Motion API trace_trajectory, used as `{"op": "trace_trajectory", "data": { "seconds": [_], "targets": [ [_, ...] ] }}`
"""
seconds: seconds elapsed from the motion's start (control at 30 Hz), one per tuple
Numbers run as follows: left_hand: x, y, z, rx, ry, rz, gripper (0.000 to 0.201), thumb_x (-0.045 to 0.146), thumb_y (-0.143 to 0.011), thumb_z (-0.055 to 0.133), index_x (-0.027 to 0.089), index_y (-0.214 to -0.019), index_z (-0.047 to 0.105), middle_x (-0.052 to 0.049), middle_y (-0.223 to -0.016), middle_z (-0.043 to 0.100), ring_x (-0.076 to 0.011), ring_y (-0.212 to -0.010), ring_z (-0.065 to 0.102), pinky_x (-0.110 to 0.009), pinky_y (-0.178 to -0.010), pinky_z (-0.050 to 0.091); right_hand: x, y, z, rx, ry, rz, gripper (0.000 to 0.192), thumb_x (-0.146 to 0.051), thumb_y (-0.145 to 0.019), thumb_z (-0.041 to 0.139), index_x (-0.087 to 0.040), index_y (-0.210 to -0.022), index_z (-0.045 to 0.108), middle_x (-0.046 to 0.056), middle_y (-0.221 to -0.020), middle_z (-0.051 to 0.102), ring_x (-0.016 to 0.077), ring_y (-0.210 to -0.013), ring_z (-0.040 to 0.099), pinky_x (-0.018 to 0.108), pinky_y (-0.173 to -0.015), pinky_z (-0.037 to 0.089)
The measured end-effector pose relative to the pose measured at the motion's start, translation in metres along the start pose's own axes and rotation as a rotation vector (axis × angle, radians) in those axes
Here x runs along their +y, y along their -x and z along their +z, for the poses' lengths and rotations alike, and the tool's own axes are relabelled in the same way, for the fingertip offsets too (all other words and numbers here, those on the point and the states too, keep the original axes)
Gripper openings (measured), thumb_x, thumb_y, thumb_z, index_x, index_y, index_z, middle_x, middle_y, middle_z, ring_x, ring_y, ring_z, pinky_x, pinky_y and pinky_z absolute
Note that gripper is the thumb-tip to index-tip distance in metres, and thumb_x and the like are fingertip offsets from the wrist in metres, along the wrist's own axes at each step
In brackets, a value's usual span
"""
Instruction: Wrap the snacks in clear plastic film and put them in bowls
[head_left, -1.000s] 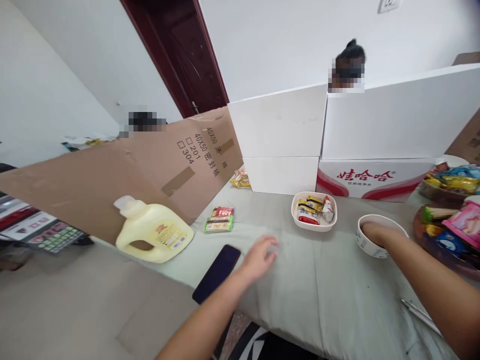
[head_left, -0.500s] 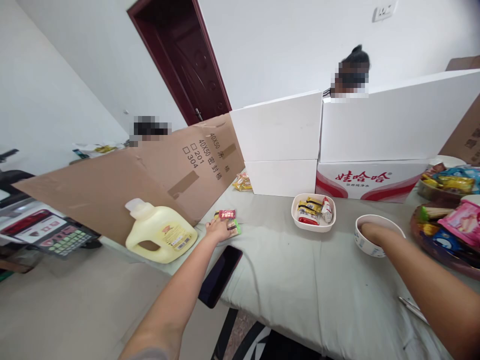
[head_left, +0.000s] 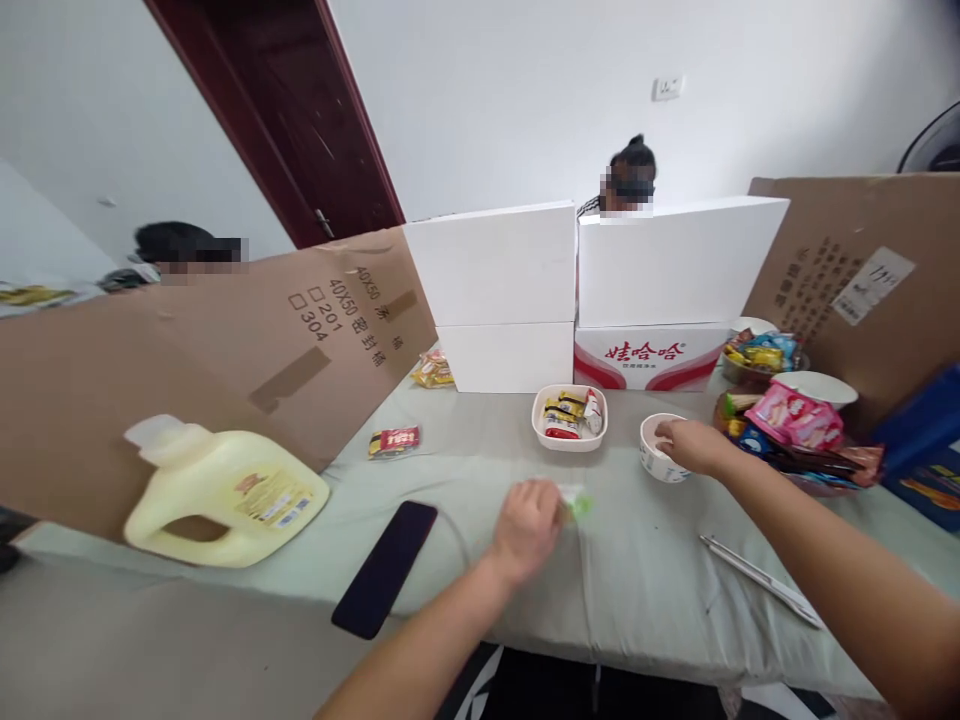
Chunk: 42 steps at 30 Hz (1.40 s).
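Note:
My left hand (head_left: 529,528) is closed around a small green-and-clear snack packet (head_left: 579,508) above the middle of the cloth; the packet is motion-blurred and partly covered by the fingers. My right hand (head_left: 688,445) is at the right rim of a white patterned bowl (head_left: 663,466), fingertips dipping inside, where they are hidden. Between and behind the hands stands a white square dish (head_left: 570,445) holding several yellow, red and white wrapped snacks (head_left: 564,415). A red-and-yellow snack packet (head_left: 394,441) lies flat on the left side.
A black phone (head_left: 385,570) and a pale yellow jug (head_left: 225,495) are on the left. White boxes (head_left: 502,270) and cardboard (head_left: 315,330) wall off the back, with two people behind. Snack-filled bowls (head_left: 795,420) stand right, near silver tongs (head_left: 761,578).
My left hand has taken the green packet from beside the red one and carried it right. My right hand has risen partly out of the bowl. The view has turned right.

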<state>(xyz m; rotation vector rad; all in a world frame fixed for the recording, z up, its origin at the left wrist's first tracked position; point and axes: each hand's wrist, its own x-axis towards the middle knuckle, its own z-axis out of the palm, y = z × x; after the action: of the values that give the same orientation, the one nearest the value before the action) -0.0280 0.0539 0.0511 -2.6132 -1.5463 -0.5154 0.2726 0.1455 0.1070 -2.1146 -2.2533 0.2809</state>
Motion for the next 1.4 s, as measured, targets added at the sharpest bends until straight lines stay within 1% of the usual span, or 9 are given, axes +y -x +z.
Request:
{"op": "trace_trajectory", "data": {
  "seconds": [0.13,0.33,0.53,0.73,0.83,0.97,1.17,1.27,1.4],
  "targets": [
    [0.053,0.046,0.042,0.170,0.161,0.221,0.021,0.029,-0.083,0.061,0.019,-0.101,0.059,-0.011,-0.108,0.065,-0.0303,-0.104,0.058,-0.052,-0.094,0.044,0.014,0.071,0.018,0.049,0.015,-0.049,0.032,-0.033,-0.094,0.043,-0.021,-0.118,0.061,0.010,-0.123,0.062,0.0222,-0.108,0.060,0.031,-0.088,0.044],
    [0.051,0.077,0.048,0.213,0.309,0.230,0.036,0.017,-0.084,0.056,0.019,-0.119,0.055,-0.013,-0.129,0.055,-0.0303,-0.125,0.048,-0.051,-0.105,0.043,0.066,0.145,0.097,0.067,-0.056,0.018,0.027,-0.029,-0.082,0.054,-0.022,-0.105,0.067,0.010,-0.102,0.068,0.0261,-0.099,0.062,0.038,-0.090,0.046],
    [0.045,0.077,0.051,0.359,0.490,0.128,0.028,0.002,-0.084,0.046,0.017,-0.106,0.054,-0.015,-0.125,0.050,-0.0262,-0.125,0.048,-0.044,-0.100,0.050,-0.011,0.141,0.102,0.263,-0.266,-0.175,0.029,-0.028,-0.093,0.039,-0.023,-0.110,0.062,0.008,-0.102,0.063,0.0193,-0.090,0.064,0.031,-0.080,0.051],
    [0.043,0.082,0.052,0.453,0.567,0.047,0.024,0.003,-0.086,0.043,0.017,-0.104,0.051,-0.014,-0.118,0.051,-0.0242,-0.116,0.052,-0.042,-0.094,0.052,-0.109,0.130,0.078,0.085,-0.145,-0.457,0.027,-0.014,-0.090,0.047,-0.025,-0.109,0.064,0.004,-0.091,0.060,0.0161,-0.078,0.062,0.026,-0.069,0.047],
    [0.043,0.080,0.049,0.489,0.530,-0.049,0.022,0.006,-0.088,0.045,0.018,-0.105,0.052,-0.013,-0.114,0.055,-0.0251,-0.114,0.054,-0.045,-0.095,0.050,-0.101,0.135,0.076,0.008,-0.102,-0.441,0.025,-0.012,-0.087,0.050,-0.025,-0.100,0.067,0.004,-0.087,0.060,0.0173,-0.081,0.062,0.026,-0.069,0.046],
    [0.042,0.074,0.051,0.406,0.524,-0.083,0.037,0.013,-0.091,0.048,0.018,-0.128,0.046,-0.015,-0.128,0.053,-0.0267,-0.121,0.050,-0.046,-0.098,0.048,-0.040,0.152,0.085,0.016,-0.130,-0.342,0.028,-0.021,-0.090,0.044,-0.029,-0.106,0.067,0.002,-0.089,0.061,0.0160,-0.077,0.064,0.026,-0.067,0.047],
    [0.038,0.073,0.060,0.351,0.633,-0.206,0.047,0.021,-0.095,0.049,0.021,-0.140,0.036,-0.015,-0.128,0.053,-0.0252,-0.118,0.052,-0.044,-0.097,0.047,0.046,0.168,0.119,0.278,-0.057,-0.130,0.032,-0.037,-0.093,0.042,-0.024,-0.104,0.069,0.008,-0.089,0.064,0.0228,-0.080,0.063,0.038,-0.074,0.051],
    [0.038,0.073,0.060,0.331,0.731,-0.274,0.040,0.025,-0.096,0.048,0.021,-0.135,0.042,-0.013,-0.121,0.054,-0.0228,-0.113,0.055,-0.040,-0.095,0.048,0.027,0.168,0.125,0.438,-0.118,-0.154,0.037,-0.047,-0.091,0.048,-0.021,-0.113,0.065,0.012,-0.105,0.063,0.0276,-0.099,0.059,0.044,-0.087,0.050],
    [0.038,0.069,0.054,0.290,0.866,-0.351,0.022,0.031,-0.095,0.048,0.019,-0.108,0.061,-0.010,-0.107,0.059,-0.0214,-0.103,0.057,-0.036,-0.090,0.047,-0.036,0.162,0.121,0.372,-0.271,-0.369,0.057,-0.046,-0.083,0.063,-0.023,-0.133,0.049,0.012,-0.129,0.054,0.0268,-0.119,0.050,0.042,-0.097,0.047]
  ]
}}
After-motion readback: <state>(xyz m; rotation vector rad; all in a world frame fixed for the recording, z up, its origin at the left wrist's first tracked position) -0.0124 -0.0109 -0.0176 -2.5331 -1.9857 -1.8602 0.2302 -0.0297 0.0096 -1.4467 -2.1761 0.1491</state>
